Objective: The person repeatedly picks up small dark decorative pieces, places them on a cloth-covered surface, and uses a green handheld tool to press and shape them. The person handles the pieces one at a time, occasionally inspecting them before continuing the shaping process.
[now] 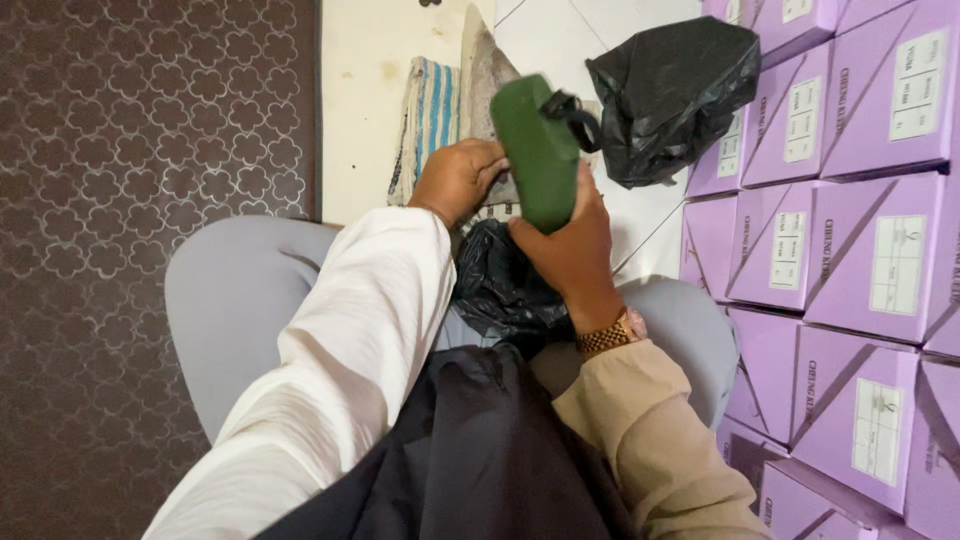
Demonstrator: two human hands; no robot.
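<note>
Two hands are meeting over the lap: the right hand [570,250], wearing a gold watch [612,334], is gripping a green shoe [538,150] with its fingers closed around the sole, holding it upright near the middle of the scene. The left hand [458,178] is curling its fingers against the shoe's left side, touching it. Just below, a black bag [505,285] is lying on the lap, and purple boxes [850,260] are stacking up at the right.

Purple boxes [850,270] stacked along the right. A black plastic bag [672,90] lies on white floor tiles [560,35] beside them. A blue-striped cloth [430,115] lies near a brown patterned carpet [120,200].
</note>
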